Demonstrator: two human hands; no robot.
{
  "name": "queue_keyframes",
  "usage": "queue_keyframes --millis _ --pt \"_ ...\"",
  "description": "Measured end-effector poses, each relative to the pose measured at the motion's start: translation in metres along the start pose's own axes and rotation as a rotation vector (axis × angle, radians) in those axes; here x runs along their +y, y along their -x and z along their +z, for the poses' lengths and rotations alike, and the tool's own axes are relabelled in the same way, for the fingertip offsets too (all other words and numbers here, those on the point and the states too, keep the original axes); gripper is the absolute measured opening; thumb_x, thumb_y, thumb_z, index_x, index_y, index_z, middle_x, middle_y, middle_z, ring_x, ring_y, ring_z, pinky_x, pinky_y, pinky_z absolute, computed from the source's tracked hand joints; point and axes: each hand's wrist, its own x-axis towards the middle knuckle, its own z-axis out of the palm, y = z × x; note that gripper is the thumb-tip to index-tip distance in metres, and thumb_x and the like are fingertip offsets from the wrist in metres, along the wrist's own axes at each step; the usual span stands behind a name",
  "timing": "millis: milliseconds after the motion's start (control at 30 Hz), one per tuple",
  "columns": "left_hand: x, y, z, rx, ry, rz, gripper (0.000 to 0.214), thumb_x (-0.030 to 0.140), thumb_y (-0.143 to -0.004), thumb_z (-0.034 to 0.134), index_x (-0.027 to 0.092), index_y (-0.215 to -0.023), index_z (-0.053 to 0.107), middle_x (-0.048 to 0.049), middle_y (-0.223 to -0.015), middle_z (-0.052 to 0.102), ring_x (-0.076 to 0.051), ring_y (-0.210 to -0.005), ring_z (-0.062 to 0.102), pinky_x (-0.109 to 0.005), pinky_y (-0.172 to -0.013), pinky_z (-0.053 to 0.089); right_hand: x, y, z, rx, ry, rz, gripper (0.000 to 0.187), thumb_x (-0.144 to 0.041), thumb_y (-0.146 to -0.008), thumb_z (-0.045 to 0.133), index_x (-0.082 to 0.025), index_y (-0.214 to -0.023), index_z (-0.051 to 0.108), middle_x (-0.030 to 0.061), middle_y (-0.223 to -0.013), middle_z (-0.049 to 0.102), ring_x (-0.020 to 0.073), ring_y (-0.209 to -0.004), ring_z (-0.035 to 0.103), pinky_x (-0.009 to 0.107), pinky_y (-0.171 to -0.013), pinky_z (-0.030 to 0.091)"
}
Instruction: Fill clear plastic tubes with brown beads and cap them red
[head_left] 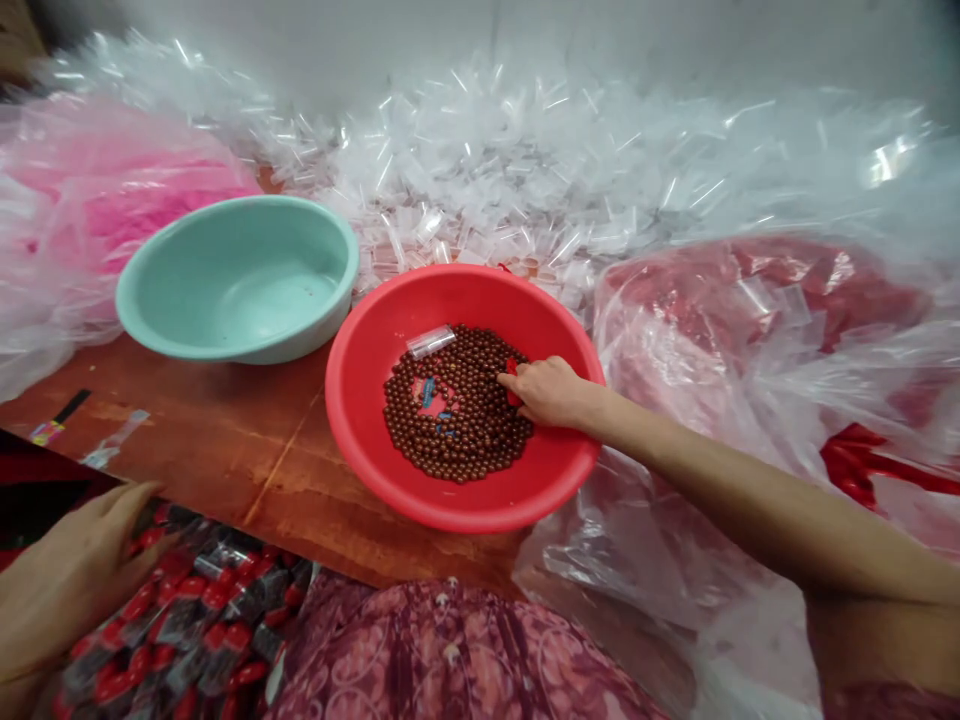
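Observation:
My right hand [550, 390] reaches into a red plastic basin [375, 350] and rests on a heap of small brown beads [457, 415]. Its fingers are closed on a small red piece [512, 382] at the heap's edge. A small clear packet [430, 342] and a few blue bits [428, 390] lie on the beads. My left hand [71, 570] is at the lower left, fingers apart, resting on a pile of filled packets with red caps [202, 620].
An empty teal basin [240, 275] stands left of the red one on the brown wooden table [247, 450]. Heaps of small clear bags [525, 170] fill the back. Pink material in plastic [90, 200] lies at left, red material in plastic [787, 320] at right.

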Motion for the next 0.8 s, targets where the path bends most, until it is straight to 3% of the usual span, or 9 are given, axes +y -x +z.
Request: queue_keyframes --millis 67,167,267,367,467,533,667,733,800 --pt "0.029 -0.017 -0.013 0.135 -0.027 0.026 0.025 0.044 -0.081 0.044 0.036 -0.102 0.056 0.0063 -0.090 0.069 -0.022 -0.079 0.064 -0.033 -0.071 0.048 -0.001 -0.003 -0.001 -0.015 0.018 0.022 0.031 -0.012 -0.087 0.037 -0.010 -0.106 0.062 0.0170 -0.099 0.066 0.0268 -0.091 0.063 0.032 -0.064 0.040" --pt "0.107 -0.067 -0.032 0.223 -0.095 0.341 0.028 0.038 -0.087 0.039 0.024 -0.102 0.059 -0.0032 -0.099 0.067 -0.020 -0.088 0.062 -0.031 -0.080 0.047 0.001 -0.002 -0.004 0.016 0.017 0.078 0.033 -0.010 -0.088 0.033 -0.009 -0.092 0.066 0.0176 -0.094 0.066 0.0276 -0.089 0.062 0.034 -0.066 0.037" --pt "0.182 -0.127 -0.027 0.085 -0.286 0.588 0.030 0.022 -0.089 0.034 0.019 -0.101 0.061 -0.0074 -0.091 0.067 -0.020 -0.087 0.062 -0.029 -0.073 0.047 0.001 0.002 -0.006 0.191 0.003 0.140 0.029 -0.017 -0.087 0.038 -0.009 -0.088 0.065 0.0186 -0.098 0.063 0.0298 -0.093 0.059 0.036 -0.069 0.036" --pt "0.225 -0.179 -0.001 -0.111 -0.423 0.574 0.032 0.027 -0.086 0.044 0.014 -0.113 0.054 -0.0128 -0.101 0.065 -0.025 -0.095 0.061 -0.032 -0.075 0.048 0.001 0.005 -0.007 0.279 -0.104 0.221 0.027 -0.019 -0.086 0.038 -0.008 -0.095 0.060 0.0175 -0.093 0.064 0.0282 -0.089 0.059 0.034 -0.070 0.036" --pt "0.238 -0.212 0.024 -0.259 -0.427 0.414 0.053 0.044 -0.077 0.057 0.007 -0.115 0.051 -0.0188 -0.106 0.063 -0.031 -0.099 0.061 -0.035 -0.077 0.049 0.004 0.000 -0.009 0.229 -0.321 0.316 0.031 -0.019 -0.086 0.034 -0.008 -0.107 0.053 0.0138 -0.086 0.066 0.0234 -0.076 0.060 0.030 -0.063 0.035" --pt "0.238 -0.221 0.031 -0.293 -0.404 0.361 0.044 0.039 -0.080 0.052 0.008 -0.112 0.054 -0.0193 -0.107 0.063 -0.030 -0.100 0.061 -0.035 -0.077 0.048 0.007 -0.008 -0.011 0.256 -0.445 0.300 0.031 -0.016 -0.084 0.034 -0.010 -0.109 0.052 0.0121 -0.089 0.066 0.0206 -0.075 0.060 0.028 -0.063 0.037" --pt "0.237 -0.216 0.023 -0.271 -0.355 0.449 0.030 0.025 -0.084 0.041 0.013 -0.106 0.058 -0.0142 -0.108 0.065 -0.026 -0.099 0.062 -0.032 -0.076 0.047 0.014 -0.031 -0.016 0.488 -0.604 0.006 0.026 -0.014 -0.080 0.043 -0.013 -0.101 0.058 0.0118 -0.108 0.060 0.0184 -0.095 0.056 0.026 -0.078 0.039" --pt "0.236 -0.209 0.015 -0.264 -0.259 0.529 0.028 0.029 -0.083 0.044 0.014 -0.099 0.060 -0.0116 -0.099 0.067 -0.024 -0.091 0.063 -0.030 -0.073 0.046 0.014 -0.042 -0.017 0.498 -0.706 -0.183 0.023 -0.021 -0.078 0.052 -0.013 -0.098 0.060 0.0097 -0.105 0.060 0.0175 -0.093 0.055 0.026 -0.077 0.040" --pt "0.234 -0.202 0.009 -0.243 -0.078 0.575 0.027 0.033 -0.083 0.045 0.013 -0.091 0.062 -0.0091 -0.088 0.068 -0.021 -0.082 0.063 -0.029 -0.071 0.045 0.013 -0.047 -0.017 0.440 -0.854 -0.272 0.022 -0.029 -0.076 0.056 -0.014 -0.092 0.061 0.0044 -0.088 0.062 0.0144 -0.078 0.055 0.024 -0.069 0.040"
